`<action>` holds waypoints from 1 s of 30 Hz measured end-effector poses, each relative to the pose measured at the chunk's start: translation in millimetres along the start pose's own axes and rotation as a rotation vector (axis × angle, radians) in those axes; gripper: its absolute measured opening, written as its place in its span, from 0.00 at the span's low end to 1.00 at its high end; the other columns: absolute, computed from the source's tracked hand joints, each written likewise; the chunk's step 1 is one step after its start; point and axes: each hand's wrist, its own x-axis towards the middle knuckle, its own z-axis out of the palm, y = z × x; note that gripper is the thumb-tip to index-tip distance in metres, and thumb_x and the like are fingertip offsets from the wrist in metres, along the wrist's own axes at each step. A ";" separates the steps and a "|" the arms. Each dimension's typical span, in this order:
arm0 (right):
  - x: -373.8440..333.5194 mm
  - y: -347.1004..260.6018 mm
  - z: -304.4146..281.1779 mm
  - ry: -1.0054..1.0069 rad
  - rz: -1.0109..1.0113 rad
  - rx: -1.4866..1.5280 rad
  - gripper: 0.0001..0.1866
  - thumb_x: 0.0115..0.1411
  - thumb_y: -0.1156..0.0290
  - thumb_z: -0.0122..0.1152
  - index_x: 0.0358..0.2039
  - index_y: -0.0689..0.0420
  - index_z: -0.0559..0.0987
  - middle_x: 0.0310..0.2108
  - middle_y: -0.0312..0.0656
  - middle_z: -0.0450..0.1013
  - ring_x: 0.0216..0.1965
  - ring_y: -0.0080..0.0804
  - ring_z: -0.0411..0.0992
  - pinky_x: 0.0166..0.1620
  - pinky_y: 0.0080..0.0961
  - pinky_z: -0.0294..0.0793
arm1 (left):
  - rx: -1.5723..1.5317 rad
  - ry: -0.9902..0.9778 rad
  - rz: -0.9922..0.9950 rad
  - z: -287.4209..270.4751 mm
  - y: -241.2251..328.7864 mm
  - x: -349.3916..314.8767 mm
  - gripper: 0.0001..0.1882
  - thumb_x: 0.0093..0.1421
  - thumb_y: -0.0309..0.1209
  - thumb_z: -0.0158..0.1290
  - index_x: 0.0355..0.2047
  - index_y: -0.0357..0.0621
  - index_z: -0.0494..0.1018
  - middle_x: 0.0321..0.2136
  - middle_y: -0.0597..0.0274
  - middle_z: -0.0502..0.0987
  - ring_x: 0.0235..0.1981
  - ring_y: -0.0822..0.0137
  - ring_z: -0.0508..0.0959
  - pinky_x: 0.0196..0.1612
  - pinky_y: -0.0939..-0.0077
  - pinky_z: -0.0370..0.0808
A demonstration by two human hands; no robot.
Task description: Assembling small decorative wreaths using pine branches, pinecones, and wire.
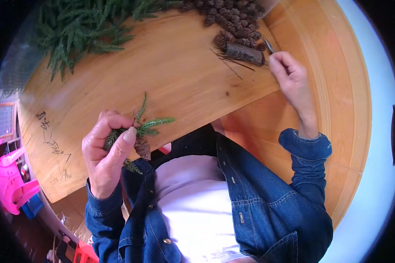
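Handwriting [55, 147] on wooden table [162, 65], left hand [106, 147] pinching green sprig [157, 122]

Craft workspace: pinecones [238, 19], greenery [85, 33]

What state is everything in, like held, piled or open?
Spiky green sprig, held in left hand
Brown scaly pine cone, held alongside
Pointed silver metal tool, at right hand, grip unclear
Other brown pine cones, piled
Green needled branches, heaped
Dark cylinder, lying sideways
Thin brown sticks, loose
Blue denim jacket, unbuttoned
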 end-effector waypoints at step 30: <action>-59.6 -7.6 -21.0 0.064 0.124 1.137 0.12 0.52 0.69 0.53 0.37 0.58 0.72 0.48 0.53 0.66 0.40 0.37 0.68 0.40 0.28 0.70 | 0.115 0.020 0.083 15.8 -5.1 0.4 0.04 0.55 0.24 0.53 0.27 0.34 0.73 0.21 0.64 0.70 0.28 0.70 0.66 0.34 0.78 0.62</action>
